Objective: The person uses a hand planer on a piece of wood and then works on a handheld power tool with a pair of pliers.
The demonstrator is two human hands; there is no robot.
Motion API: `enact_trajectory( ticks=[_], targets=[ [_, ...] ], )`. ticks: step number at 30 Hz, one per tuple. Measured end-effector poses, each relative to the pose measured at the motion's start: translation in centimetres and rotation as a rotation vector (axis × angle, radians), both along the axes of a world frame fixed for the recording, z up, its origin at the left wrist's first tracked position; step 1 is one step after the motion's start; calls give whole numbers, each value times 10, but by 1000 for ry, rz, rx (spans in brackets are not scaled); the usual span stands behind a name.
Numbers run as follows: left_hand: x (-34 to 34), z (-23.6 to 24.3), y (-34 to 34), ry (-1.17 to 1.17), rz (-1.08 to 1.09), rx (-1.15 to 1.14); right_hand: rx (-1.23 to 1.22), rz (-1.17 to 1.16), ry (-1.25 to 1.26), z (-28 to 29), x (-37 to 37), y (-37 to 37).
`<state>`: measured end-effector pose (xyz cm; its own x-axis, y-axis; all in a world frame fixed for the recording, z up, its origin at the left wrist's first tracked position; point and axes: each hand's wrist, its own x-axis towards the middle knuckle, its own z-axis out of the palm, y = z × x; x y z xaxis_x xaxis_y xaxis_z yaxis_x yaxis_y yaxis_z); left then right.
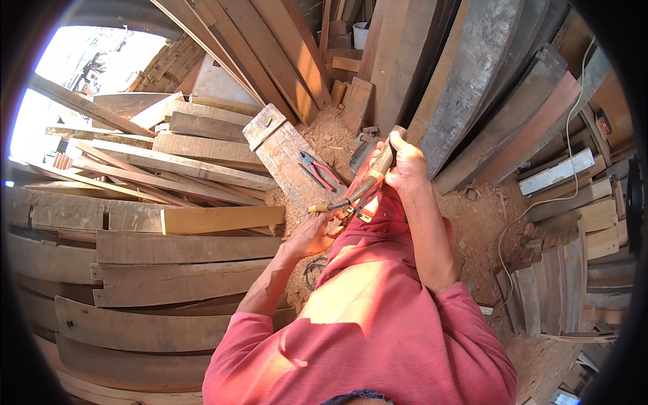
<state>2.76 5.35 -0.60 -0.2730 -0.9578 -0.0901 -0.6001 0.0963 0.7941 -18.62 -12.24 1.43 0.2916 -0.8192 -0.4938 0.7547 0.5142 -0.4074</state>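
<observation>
A tool with a wooden handle (383,162) and a dark, narrow frame lies slantwise across my lap; its exact kind is hard to make out. The upper wooden end sits in my right hand (408,162), fingers wrapped round it and thumb on top. Lower and to the left, my left hand (316,233) closes on the other end, near a thin brown rod (327,207). Part of that grip is hidden. Red-handled pliers (320,169) rest on a worn wooden board (278,145) just beyond my left hand.
Stacked planks (182,283) fill the left side. Tall boards (405,61) lean ahead, and a white bucket (361,34) stands among them. Sawdust (482,216) covers the ground around me. A pale cord (540,202) runs down the right, past short wood offcuts (550,283).
</observation>
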Motion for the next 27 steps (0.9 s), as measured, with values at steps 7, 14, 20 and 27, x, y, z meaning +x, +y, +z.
enact_trajectory(
  ticks=[7, 14, 20, 27],
  targets=[
    [-11, -33, 13, -31, 140, -351, -36, -11, -18, -7, -2, 2],
    [-25, -25, 19, -48, 368, -547, -40, -73, -85, 6, 0, 4],
    [-28, -36, 21, 209, 552, -477, -22, -174, -48, 18, 12, 0],
    [-41, -56, 20, 308, 595, -526, -38, -156, -62, 1, 4, -3]
  ],
)
